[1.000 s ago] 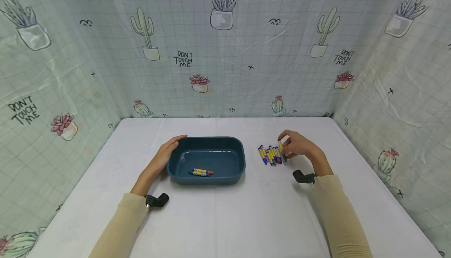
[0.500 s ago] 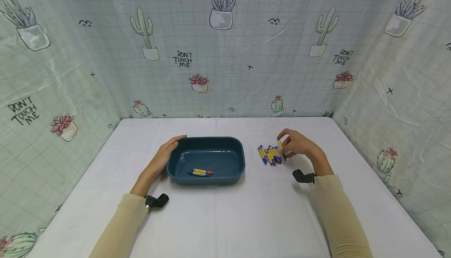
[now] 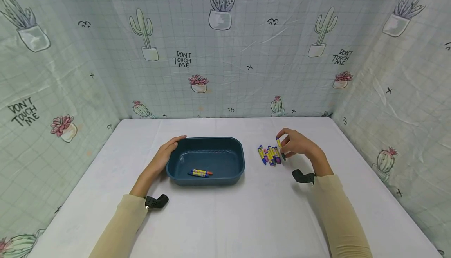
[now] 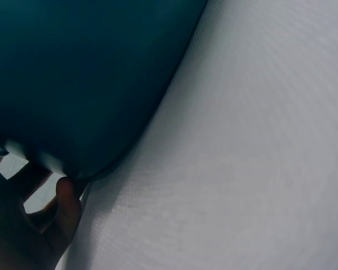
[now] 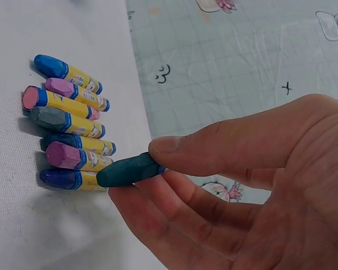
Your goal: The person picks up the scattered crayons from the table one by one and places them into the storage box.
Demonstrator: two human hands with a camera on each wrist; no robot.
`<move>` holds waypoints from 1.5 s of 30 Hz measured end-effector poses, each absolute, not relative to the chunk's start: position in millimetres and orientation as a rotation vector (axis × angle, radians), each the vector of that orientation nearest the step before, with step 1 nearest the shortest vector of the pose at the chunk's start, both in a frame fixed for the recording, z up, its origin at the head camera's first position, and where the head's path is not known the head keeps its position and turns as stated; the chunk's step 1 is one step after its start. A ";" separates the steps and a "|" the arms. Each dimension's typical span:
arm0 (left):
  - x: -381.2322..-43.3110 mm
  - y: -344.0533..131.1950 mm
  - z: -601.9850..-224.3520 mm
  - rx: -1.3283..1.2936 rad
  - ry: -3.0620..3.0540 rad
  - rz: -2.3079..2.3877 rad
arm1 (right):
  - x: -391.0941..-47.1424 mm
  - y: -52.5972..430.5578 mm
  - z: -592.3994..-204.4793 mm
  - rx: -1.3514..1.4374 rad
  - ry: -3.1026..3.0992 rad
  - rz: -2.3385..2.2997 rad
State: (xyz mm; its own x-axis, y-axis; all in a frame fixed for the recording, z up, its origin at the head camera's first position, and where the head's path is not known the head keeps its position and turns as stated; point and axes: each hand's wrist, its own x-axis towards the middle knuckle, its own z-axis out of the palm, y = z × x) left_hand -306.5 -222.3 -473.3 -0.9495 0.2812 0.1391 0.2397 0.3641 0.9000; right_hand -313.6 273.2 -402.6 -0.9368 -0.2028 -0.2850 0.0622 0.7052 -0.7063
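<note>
My right hand [image 3: 298,144] pinches a dark green crayon [image 5: 129,170] between thumb and fingers, its coloured end pointing out past the fingertips. Close to its left lies a loose row of several crayons [image 3: 269,155] with yellow wrappers. In the right wrist view their ends show blue, pink, grey and purple. At the left end of a dark teal tray [image 3: 222,180], my left hand [image 3: 163,157] holds the far corner, with fingers against the rim and outer wall. Inside the tray, near its front wall, lie crayons [image 3: 200,173] with blue and orange tips.
The white-covered table [image 3: 225,219] runs back to a hanging cloth [image 3: 229,54] printed with cacti, which also closes off both sides. Each wrist carries a black camera mount [image 3: 156,201].
My right hand has risen very slightly with the green crayon. The left hand, the tray and the other crayons stay put.
</note>
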 end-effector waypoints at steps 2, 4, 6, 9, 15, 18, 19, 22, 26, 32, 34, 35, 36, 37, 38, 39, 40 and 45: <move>-306.2 -222.6 -473.0 0.490 2.563 1.682 | -313.6 272.2 -401.9 -0.105 2.570 -1.086; -305.8 -222.8 -472.5 0.490 2.562 1.682 | -313.1 271.2 -400.7 -0.113 2.569 -1.086; -305.5 -223.1 -472.0 0.487 2.560 1.685 | -312.4 269.9 -399.5 -0.121 2.573 -1.086; -305.4 -223.4 -471.8 0.484 2.553 1.693 | -311.9 267.9 -398.3 -0.135 2.577 -1.090; -306.0 -223.3 -471.9 0.485 2.558 1.693 | -312.3 265.1 -399.0 -0.152 2.582 -1.099; -306.9 -223.0 -472.3 0.491 2.558 1.693 | -313.1 264.3 -400.0 -0.161 2.590 -1.099; -307.0 -222.9 -472.4 0.492 2.557 1.695 | -313.5 264.0 -400.2 -0.164 2.592 -1.100; -307.6 -222.7 -472.9 0.491 2.561 1.688 | -313.5 262.2 -399.4 -0.174 2.600 -1.097; -307.9 -223.2 -473.9 0.479 2.566 1.679 | -312.6 259.6 -397.1 -0.178 2.615 -1.088; -307.3 -223.4 -473.2 0.477 2.560 1.682 | -310.1 254.9 -392.9 -0.193 2.624 -1.083; -307.4 -223.0 -473.0 0.484 2.560 1.679 | -309.2 253.4 -392.1 -0.210 2.622 -1.085; -307.7 -222.8 -473.1 0.488 2.559 1.681 | -308.8 252.8 -391.8 -0.219 2.624 -1.085; -308.0 -222.6 -473.3 0.493 2.557 1.683 | -308.8 252.3 -392.2 -0.224 2.626 -1.087; -308.2 -222.4 -473.3 0.495 2.556 1.685 | -308.7 251.9 -392.4 -0.231 2.629 -1.088; -308.4 -222.4 -473.5 0.496 2.556 1.687 | -308.5 251.5 -392.6 -0.239 2.631 -1.088; -308.3 -222.3 -473.5 0.494 2.555 1.690 | -308.6 251.4 -393.2 -0.240 2.634 -1.087; -308.2 -222.3 -473.7 0.490 2.554 1.695 | -308.6 251.2 -393.6 -0.242 2.638 -1.087; -308.7 -222.2 -475.0 0.480 2.553 1.699 | -308.1 249.3 -394.1 -0.241 2.643 -1.087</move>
State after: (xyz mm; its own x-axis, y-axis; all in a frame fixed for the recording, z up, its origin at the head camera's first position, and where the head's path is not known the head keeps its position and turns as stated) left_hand -308.7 -222.2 -475.0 -0.9514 0.2749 0.1385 0.2339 0.3533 0.9058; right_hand -308.1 249.3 -394.1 -0.9489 -0.2544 -0.1869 -0.0493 0.7041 -0.7083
